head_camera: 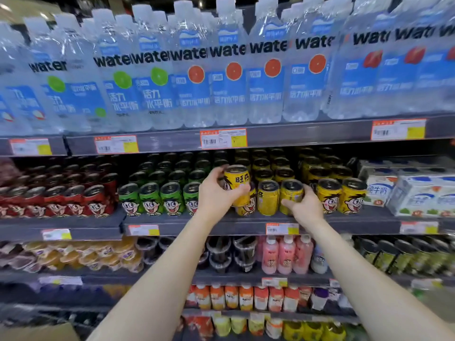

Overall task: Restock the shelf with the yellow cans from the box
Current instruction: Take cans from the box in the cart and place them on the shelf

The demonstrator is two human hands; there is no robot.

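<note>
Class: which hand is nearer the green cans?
Left. The left hand, holding a raised yellow can, is just beside the green cans; the right hand grips a shelved yellow can farther right.

Printed in black across the clear bottles (157, 77) on the top shelf (172, 142): "water", mostly cut to "wate" or "wat". On their blue labels (155, 99), in white: "活力水平衡"; below that, too blurred to read. On the yellow can (237, 183) gripped in the left hand (214, 195), in black: "旺仔". On the shelved can (268, 198) just right of it, legibly only "仔". On the white carton (379, 193) further right, in blue: "牛奶" after 1 partly hidden character. On the price tag (223, 139) at the top shelf's edge: a barcode and "¥"; otherwise too small to read.
</note>
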